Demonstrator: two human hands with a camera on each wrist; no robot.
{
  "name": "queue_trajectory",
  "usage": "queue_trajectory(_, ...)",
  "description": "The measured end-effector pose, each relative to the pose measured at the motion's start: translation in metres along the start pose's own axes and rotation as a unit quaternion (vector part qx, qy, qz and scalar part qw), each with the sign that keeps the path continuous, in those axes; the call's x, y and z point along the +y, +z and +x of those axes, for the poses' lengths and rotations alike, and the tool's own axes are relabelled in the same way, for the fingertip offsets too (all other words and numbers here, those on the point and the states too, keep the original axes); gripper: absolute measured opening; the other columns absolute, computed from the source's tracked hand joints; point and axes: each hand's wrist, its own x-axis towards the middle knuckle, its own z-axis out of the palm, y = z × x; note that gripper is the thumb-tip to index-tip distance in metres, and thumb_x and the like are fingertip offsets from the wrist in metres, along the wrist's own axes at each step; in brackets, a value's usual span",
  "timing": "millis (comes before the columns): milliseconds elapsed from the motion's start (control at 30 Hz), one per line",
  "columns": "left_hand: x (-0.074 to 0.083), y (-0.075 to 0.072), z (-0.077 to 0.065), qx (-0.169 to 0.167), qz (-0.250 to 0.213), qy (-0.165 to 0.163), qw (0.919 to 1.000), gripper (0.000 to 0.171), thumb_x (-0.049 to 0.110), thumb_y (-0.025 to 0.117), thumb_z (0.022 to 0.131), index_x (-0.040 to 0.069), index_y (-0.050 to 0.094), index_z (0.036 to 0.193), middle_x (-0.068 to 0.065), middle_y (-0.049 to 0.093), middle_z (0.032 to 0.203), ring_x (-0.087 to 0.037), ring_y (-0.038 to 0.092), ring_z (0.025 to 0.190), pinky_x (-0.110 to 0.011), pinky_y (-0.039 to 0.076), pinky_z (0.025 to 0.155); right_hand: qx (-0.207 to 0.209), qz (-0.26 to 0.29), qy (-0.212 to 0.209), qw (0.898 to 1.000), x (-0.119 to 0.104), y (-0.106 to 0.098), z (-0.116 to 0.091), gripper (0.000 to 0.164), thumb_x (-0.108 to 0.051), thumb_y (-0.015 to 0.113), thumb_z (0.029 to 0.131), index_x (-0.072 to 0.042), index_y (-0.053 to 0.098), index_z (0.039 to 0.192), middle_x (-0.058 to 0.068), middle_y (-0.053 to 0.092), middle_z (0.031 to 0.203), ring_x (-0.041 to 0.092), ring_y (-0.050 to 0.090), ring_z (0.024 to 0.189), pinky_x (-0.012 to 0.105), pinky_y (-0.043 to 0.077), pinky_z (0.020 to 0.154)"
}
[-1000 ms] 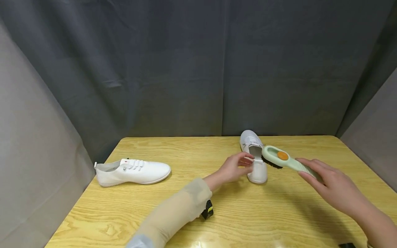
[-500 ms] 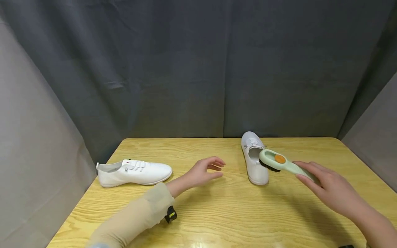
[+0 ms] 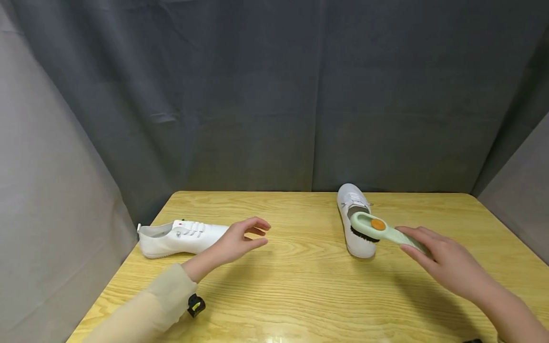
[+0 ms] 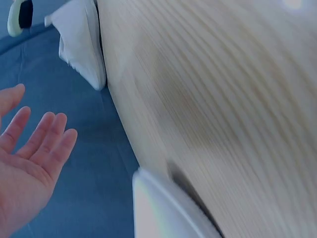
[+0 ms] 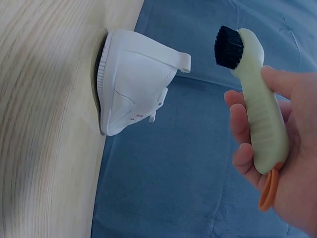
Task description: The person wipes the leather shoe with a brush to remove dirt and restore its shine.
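My right hand (image 3: 446, 259) grips the pale green handle of a scrub brush (image 3: 392, 234) with dark bristles, an orange button and an orange loop. In the right wrist view, the brush (image 5: 265, 109) is held apart from a white shoe (image 5: 136, 79). That shoe (image 3: 360, 243) stands at the back right, toe toward the curtain. My left hand (image 3: 233, 243) hovers over the table with fingers loosely bent and nothing in them. From the head, it overlaps the toe of a second white shoe (image 3: 165, 240), which lies sideways on the left. The left wrist view shows the palm (image 4: 25, 183).
Both shoes stand on a wood-grain table (image 3: 291, 281). A dark grey curtain (image 3: 257, 95) hangs behind the table's back edge, and pale cloth walls (image 3: 47, 190) flank it. A black wrist device (image 3: 196, 305) sits at the left cuff.
My left hand has drawn away from the right shoe and moved left, to the front of the left shoe. The brush in my right hand has shifted slightly left in view.
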Motion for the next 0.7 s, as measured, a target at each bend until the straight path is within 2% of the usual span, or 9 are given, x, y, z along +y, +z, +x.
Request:
queue_trajectory(100,-0.007,-0.017,-0.016,0.013,0.033,-0.011,0.9993,0.032,0.018,0.068,0.093,0.014,0.06,0.123,-0.002,0.061,0.122,-0.023,0.058,0.112,-0.045,0.048,0.09,-0.014,0.008,0.006,1.0,-0.002,0.003,0.002,0.035,-0.018,0.067,0.093,-0.009,0.061,0.127,-0.006,0.06,0.098,0.003,0.043,0.068,0.027,0.035,0.057)
queue_trajectory(233,-0.023,-0.041,-0.037,0.04,0.085,-0.02,0.9954,0.034,0.018,0.069,0.092,0.011,0.06,0.125,-0.006,0.061,0.124,-0.028,0.057,0.115,-0.054,0.043,0.093,-0.029,0.013,0.012,0.999,-0.003,0.005,0.003,0.035,-0.02,0.065,0.095,-0.01,0.06,0.128,-0.006,0.06,0.098,0.003,0.043,0.067,0.027,0.035,0.057)
queue_trajectory(433,-0.05,-0.076,-0.061,0.095,0.137,-0.033,0.9854,0.039,0.018,0.073,0.089,0.004,0.06,0.124,-0.011,0.063,0.121,-0.031,0.056,0.114,-0.055,0.041,0.094,-0.039,0.007,0.008,0.999,-0.005,0.007,0.007,0.036,-0.022,0.064,0.096,-0.009,0.06,0.128,-0.001,0.064,0.106,0.006,0.049,0.073,0.031,0.041,0.059)
queue_trajectory(567,-0.059,-0.095,-0.074,0.125,0.161,-0.042,0.9781,0.042,0.016,0.075,0.087,0.004,0.06,0.124,-0.013,0.062,0.121,-0.033,0.055,0.114,-0.054,0.04,0.096,-0.032,0.007,-0.007,0.999,-0.008,0.01,0.01,0.036,-0.022,0.065,0.095,-0.009,0.061,0.128,-0.002,0.064,0.107,0.006,0.05,0.075,0.032,0.043,0.06)
queue_trajectory(700,-0.068,-0.109,-0.086,0.158,0.193,-0.033,0.9678,0.043,0.014,0.077,0.085,0.003,0.06,0.122,-0.015,0.061,0.121,-0.034,0.053,0.116,-0.053,0.04,0.096,-0.042,0.018,-0.009,0.999,-0.012,0.013,0.012,0.037,-0.021,0.065,0.095,-0.009,0.061,0.129,-0.004,0.063,0.104,0.006,0.049,0.073,0.03,0.041,0.059)
